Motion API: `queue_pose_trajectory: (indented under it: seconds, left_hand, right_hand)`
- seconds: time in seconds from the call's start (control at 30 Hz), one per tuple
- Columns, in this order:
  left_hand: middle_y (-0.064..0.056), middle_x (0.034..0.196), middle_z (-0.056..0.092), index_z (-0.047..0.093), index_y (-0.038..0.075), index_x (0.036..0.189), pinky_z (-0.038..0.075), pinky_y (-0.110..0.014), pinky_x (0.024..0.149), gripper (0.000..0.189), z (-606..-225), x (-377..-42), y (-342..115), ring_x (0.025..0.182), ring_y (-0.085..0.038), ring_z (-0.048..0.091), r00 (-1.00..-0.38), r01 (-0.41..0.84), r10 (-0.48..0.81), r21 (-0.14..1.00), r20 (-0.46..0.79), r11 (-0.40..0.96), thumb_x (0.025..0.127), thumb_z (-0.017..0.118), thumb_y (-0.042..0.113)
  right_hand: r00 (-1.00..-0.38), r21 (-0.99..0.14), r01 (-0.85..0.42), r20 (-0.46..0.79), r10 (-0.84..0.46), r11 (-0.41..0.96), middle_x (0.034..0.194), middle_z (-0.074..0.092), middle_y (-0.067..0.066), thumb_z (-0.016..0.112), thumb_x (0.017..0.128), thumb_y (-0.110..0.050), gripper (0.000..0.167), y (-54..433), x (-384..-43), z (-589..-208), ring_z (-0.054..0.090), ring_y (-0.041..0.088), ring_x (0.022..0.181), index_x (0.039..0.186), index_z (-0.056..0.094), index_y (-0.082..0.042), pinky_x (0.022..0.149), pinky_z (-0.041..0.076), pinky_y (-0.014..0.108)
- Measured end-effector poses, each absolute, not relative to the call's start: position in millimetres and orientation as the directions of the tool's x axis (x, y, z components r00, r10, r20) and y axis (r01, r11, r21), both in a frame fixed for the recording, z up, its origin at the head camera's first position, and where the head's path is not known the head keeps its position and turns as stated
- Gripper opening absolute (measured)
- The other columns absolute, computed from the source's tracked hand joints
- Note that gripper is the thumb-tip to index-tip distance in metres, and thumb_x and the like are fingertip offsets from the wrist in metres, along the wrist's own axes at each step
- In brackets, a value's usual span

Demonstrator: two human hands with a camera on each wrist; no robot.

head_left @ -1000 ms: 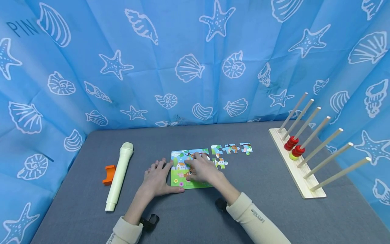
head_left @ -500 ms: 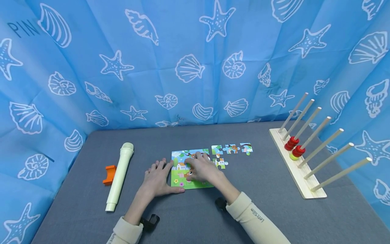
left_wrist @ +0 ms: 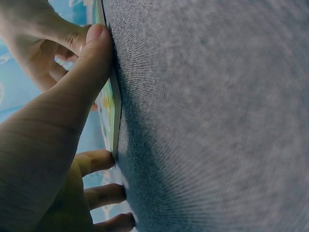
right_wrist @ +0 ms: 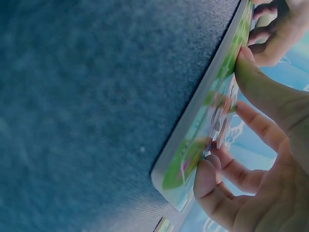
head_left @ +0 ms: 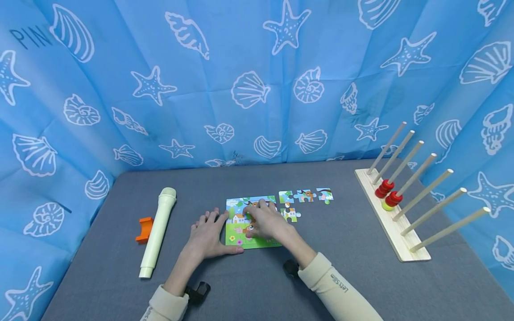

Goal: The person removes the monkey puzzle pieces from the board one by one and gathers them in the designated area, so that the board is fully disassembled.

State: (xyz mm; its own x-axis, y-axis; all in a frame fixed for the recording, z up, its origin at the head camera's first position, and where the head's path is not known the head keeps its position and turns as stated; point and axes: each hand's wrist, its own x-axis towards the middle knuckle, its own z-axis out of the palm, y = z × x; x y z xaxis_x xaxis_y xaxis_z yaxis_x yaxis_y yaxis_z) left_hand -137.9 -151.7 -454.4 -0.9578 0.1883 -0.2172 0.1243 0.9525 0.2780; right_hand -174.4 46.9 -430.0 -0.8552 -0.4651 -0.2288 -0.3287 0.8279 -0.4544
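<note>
A jigsaw puzzle board (head_left: pixel 233 227) with a cartoon house, flowers and a brown animal lies flat in the middle of the table. My left hand (head_left: pixel 206 236) spreads at its near left corner, thumb along the near edge and fingertips at the left edge. Over the picture's right half is my right hand (head_left: pixel 267 220), fingers bent and thumb apart from them. In the right wrist view, a puzzle piece (right_wrist: pixel 220 133) stands tilted up from the board among that hand's fingertips. The palm and fingers hide much of the picture beneath in the head view.
Several loose puzzle pieces (head_left: pixel 305 196) lie right of the board. A pale toy microphone (head_left: pixel 157 232) and an orange arch block (head_left: pixel 144 230) are at the left. At the right stands a wooden peg rack (head_left: pixel 395 223) with red and yellow beads (head_left: pixel 384 188). A blue curtain closes the back.
The fingers of my right hand shift very slightly over the puzzle. My left hand stays at the corner, and the loose pieces have not moved.
</note>
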Motion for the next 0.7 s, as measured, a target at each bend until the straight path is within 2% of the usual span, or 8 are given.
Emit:
queue_pose_trajectory:
  seconds: [0.2, 0.47, 0.7]
  left_hand:
    - [-0.025, 0.163, 0.035, 0.040, 0.014, 0.158, 0.037, -0.074, 0.107, 0.114, -454.6, -137.9, -151.7, 0.148, -0.053, 0.033, -0.958, 0.129, 0.192, 0.280, -0.213, 0.951, 0.070, 0.077, 0.077]
    - [-0.025, 0.163, 0.034, 0.039, 0.014, 0.158, 0.036, -0.074, 0.108, 0.114, -455.2, -138.4, -152.0, 0.148, -0.053, 0.032, -0.956, 0.124, 0.191, 0.285, -0.222, 0.950, 0.070, 0.078, 0.076]
    - [-0.025, 0.163, 0.034, 0.039, 0.014, 0.158, 0.036, -0.074, 0.108, 0.114, -454.6, -139.1, -151.6, 0.148, -0.053, 0.033, -0.955, 0.120, 0.189, 0.285, -0.229, 0.951, 0.070, 0.078, 0.076]
  right_hand:
    - [-0.854, -0.478, -0.330, -0.215, -0.473, 0.814, 0.119, 0.055, 0.011, 0.085, 0.084, -0.030, 0.054, 48.5, -174.7, -430.4, 0.050, 0.033, 0.109, 0.133, 0.065, -0.021, 0.087, 0.051, 0.048]
    - [-0.845, -0.537, -0.322, -0.208, -0.493, 0.780, 0.109, 0.056, 0.009, 0.079, 0.089, -0.010, 0.045, 52.8, -176.1, -430.4, 0.048, 0.028, 0.100, 0.132, 0.067, -0.018, 0.083, 0.048, 0.043]
    - [-0.827, -0.570, -0.346, -0.191, -0.529, 0.745, 0.104, 0.051, 0.008, 0.077, 0.090, -0.007, 0.046, 56.5, -178.1, -430.3, 0.045, 0.026, 0.096, 0.133, 0.066, -0.017, 0.078, 0.045, 0.039]
